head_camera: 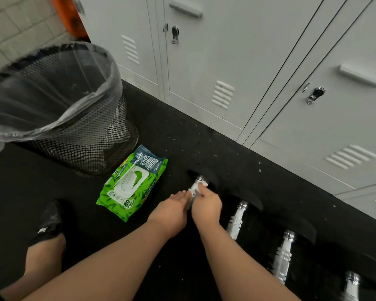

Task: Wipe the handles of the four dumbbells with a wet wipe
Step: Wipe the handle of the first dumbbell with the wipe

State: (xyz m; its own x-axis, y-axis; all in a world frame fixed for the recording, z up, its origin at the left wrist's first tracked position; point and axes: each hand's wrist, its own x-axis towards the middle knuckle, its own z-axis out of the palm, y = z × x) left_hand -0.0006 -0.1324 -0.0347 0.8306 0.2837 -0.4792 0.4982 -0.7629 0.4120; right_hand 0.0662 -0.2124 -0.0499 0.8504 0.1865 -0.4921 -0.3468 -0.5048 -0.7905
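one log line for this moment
step: wiping first dumbbell handle | right hand: grips wipe | left hand: on handle | others: not being wiped

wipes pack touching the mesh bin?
Cannot tell. In the head view the wipes pack's upper corner reaches the mesh bin's base with no gap visible, but overlap alone would look the same.

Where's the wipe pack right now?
In the head view, the green wipe pack lies flat on the black floor, left of the left hand, just in front of the mesh bin.
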